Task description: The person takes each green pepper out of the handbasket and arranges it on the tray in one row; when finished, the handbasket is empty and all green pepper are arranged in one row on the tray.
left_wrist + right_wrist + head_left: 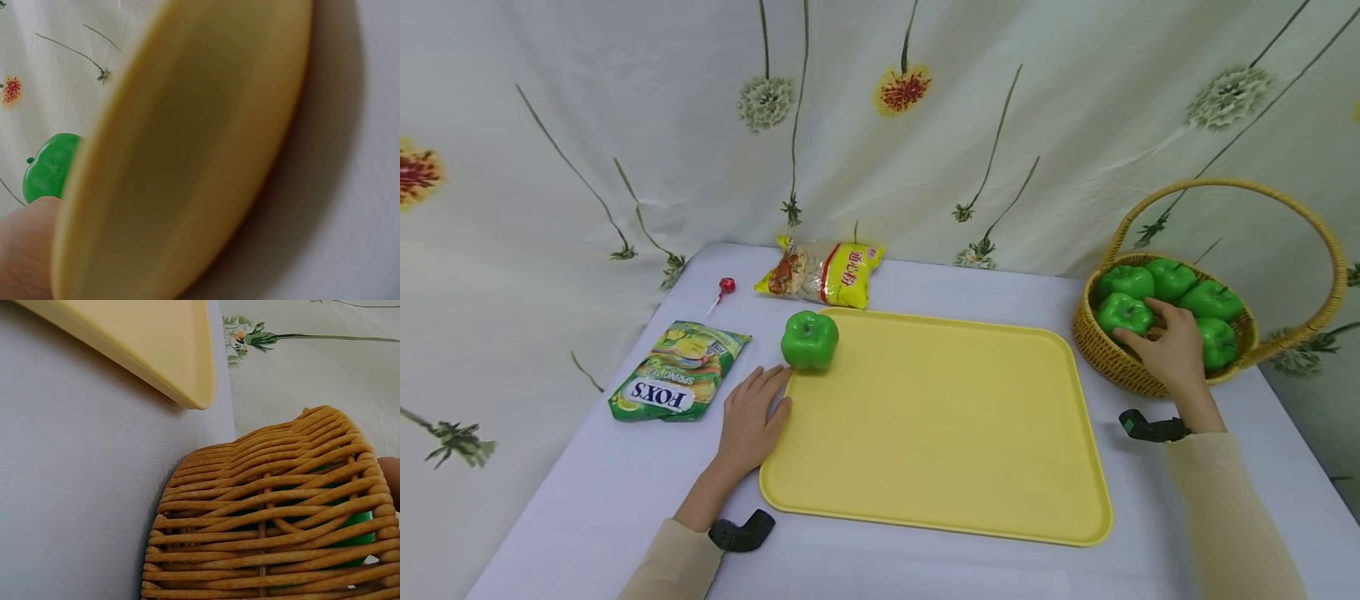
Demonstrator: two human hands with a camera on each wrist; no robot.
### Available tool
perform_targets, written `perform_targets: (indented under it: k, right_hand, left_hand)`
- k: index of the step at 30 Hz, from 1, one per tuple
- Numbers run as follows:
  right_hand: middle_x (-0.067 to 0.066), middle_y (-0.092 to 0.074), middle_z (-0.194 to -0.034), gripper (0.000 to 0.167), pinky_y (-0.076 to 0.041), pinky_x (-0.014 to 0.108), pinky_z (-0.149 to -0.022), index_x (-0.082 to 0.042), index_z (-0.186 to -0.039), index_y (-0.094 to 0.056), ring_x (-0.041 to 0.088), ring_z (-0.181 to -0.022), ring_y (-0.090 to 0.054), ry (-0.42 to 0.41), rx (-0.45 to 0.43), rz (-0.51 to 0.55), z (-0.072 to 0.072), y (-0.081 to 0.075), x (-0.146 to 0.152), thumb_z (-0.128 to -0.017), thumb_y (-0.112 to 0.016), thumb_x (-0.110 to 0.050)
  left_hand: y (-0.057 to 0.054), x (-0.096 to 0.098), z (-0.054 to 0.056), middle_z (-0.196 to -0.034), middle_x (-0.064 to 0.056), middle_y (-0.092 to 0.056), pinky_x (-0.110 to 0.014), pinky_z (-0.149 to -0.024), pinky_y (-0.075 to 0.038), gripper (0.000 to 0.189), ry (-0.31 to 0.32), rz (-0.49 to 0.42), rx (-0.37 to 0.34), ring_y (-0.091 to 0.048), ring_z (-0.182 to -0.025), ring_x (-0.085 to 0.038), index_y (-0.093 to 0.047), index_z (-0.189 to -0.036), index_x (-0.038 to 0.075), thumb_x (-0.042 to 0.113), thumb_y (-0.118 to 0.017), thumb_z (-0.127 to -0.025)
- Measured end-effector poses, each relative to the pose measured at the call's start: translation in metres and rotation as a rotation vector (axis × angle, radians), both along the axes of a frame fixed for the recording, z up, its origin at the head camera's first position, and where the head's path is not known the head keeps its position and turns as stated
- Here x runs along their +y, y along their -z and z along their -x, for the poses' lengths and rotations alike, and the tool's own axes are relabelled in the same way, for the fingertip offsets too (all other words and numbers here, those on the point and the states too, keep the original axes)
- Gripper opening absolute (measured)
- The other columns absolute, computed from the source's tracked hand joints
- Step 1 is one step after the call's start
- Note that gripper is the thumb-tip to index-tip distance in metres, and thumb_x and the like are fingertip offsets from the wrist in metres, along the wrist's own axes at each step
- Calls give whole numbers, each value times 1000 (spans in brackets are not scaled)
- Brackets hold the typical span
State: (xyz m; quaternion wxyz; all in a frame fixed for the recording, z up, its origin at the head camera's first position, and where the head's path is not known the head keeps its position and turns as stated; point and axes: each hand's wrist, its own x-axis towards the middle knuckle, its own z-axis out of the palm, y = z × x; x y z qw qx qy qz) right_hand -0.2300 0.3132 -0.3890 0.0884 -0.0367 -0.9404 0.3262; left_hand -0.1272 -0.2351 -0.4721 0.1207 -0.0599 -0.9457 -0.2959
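Note:
In the head view, my right hand (pixel 1172 346) reaches into a wicker basket (pixel 1105 358) and holds a green bell pepper (pixel 1124 313) between thumb and fingers. Several more green peppers (pixel 1214 301) lie around it. My left hand (pixel 752 425) rests at the left edge of a yellow tray (pixel 940 425), fingers relaxed. Its fingertips are close to another green bell pepper (pixel 809 340) on the tray's far left corner. That pepper (pixel 50 169) shows partly behind the tray rim in the left wrist view. In the right wrist view, the basket wall (pixel 269 519) mostly hides the right hand.
Left of the tray lies a green FOX'S bag (pixel 679 372), with a red lollipop (pixel 726 286) beyond it. A yellow and clear food packet (pixel 822 272) lies behind the tray. The basket's tall handle (pixel 1262 187) arches over its right side. A flowered cloth hangs behind the table.

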Motion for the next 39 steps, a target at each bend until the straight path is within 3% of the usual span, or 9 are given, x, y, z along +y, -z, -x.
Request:
perform_targets:
  k: [4,8,13,17,20,26,30,33,39]
  right_hand:
    - [36,-34,-137,78,-45,38,-83,5,-150,-29,45,-111,-46,19,37,7,-2,-2,-1,-93,-63,-37]
    - [29,-36,-135,75,-36,14,-75,1,-150,-32,27,-101,-47,78,91,48,-5,-10,-7,-92,-64,-34]
    - [20,-35,-139,72,-35,5,-73,-7,-150,-36,2,-87,-42,182,166,115,-8,-24,-22,-90,-67,-32]
    - [15,-38,-134,68,-39,6,-76,-9,-147,-43,-7,-87,-39,184,263,163,-12,-30,-42,-87,-71,-25]
    - [16,-41,-133,66,-40,5,-77,-7,-144,-46,-3,-97,-39,125,304,180,-13,-31,-62,-86,-74,-20]
    - [25,-45,-128,66,-41,1,-75,3,-140,-47,24,-108,-49,-79,294,196,-14,-24,-112,-83,-76,-12]
    - [25,-45,-129,66,-55,25,-85,4,-139,-46,33,-113,-52,-229,232,228,-15,-16,-153,-83,-77,-12]
    - [24,-44,-131,67,-56,45,-88,2,-139,-46,35,-115,-52,-319,183,252,-18,-11,-185,-83,-77,-14]
    - [20,-46,-129,67,-57,44,-88,-1,-138,-48,33,-115,-53,-439,121,295,-22,-4,-241,-81,-79,-16]
  left_hand:
    - [0,0,0,-146,-22,-47,-68,-111,-17,43,1,3,-1,-29,-141,-46,-51,-140,4,10,-51,-97]
    - [1,0,0,-145,-22,-48,-67,-111,-17,42,-4,4,11,-30,-141,-46,-52,-139,4,10,-52,-97]
    - [-2,0,-1,-146,-22,-47,-66,-113,-16,42,-7,2,-3,-29,-142,-45,-52,-140,5,11,-51,-98]
    - [-3,-1,-1,-147,-21,-46,-66,-113,-16,43,-7,3,-19,-28,-143,-45,-50,-141,5,10,-51,-98]
    - [-4,-2,-1,-147,-21,-46,-66,-112,-16,43,-3,0,-16,-28,-143,-45,-50,-141,5,10,-51,-98]
    - [-1,-2,-1,-144,-23,-48,-66,-111,-17,42,1,-20,26,-30,-140,-46,-53,-138,4,10,-52,-96]
    - [1,-2,-1,-142,-23,-50,-66,-110,-19,42,1,-16,55,-33,-138,-47,-54,-136,3,10,-53,-94]
    - [2,-2,-1,-142,-23,-50,-67,-110,-19,42,1,-15,48,-32,-138,-47,-53,-136,3,10,-53,-95]
    - [0,-2,-1,-145,-22,-48,-66,-112,-17,43,2,-7,12,-30,-141,-46,-52,-139,4,11,-52,-97]
